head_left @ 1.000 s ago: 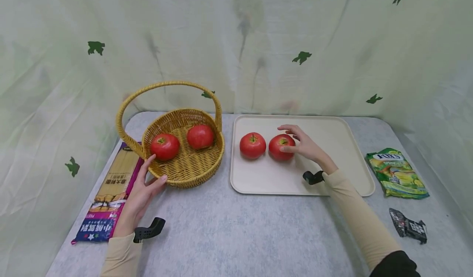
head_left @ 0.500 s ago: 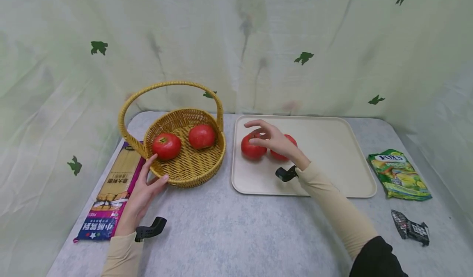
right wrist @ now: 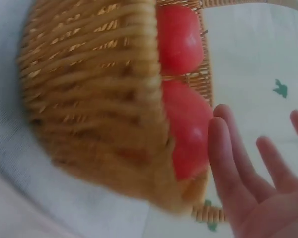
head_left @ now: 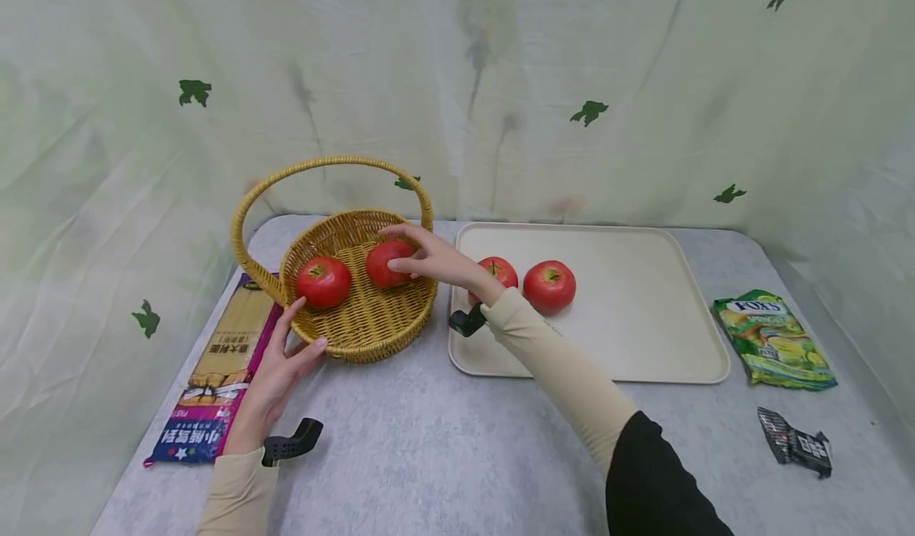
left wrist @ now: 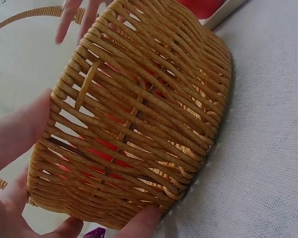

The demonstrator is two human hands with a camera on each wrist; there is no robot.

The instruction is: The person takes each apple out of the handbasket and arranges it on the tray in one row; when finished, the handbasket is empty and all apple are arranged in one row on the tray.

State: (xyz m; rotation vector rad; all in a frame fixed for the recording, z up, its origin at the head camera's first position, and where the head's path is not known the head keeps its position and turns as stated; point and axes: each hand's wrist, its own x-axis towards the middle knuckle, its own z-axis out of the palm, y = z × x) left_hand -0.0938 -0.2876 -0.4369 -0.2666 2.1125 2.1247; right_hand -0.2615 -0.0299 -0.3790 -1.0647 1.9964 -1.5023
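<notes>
While a round golden wicker basket (head_left: 364,331) is gripped at its near-left edge by the left hand (head_left: 272,381), a red apple (head_left: 379,268) is flanked by the spread right hand (head_left: 445,261).

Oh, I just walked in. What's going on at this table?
A person's left hand holds a basket by its rim. Their right hand is at the right-hand apple inside; I can't tell if it's touching. Another apple lies to the left in there, and two more apples sit on a tray.
</notes>
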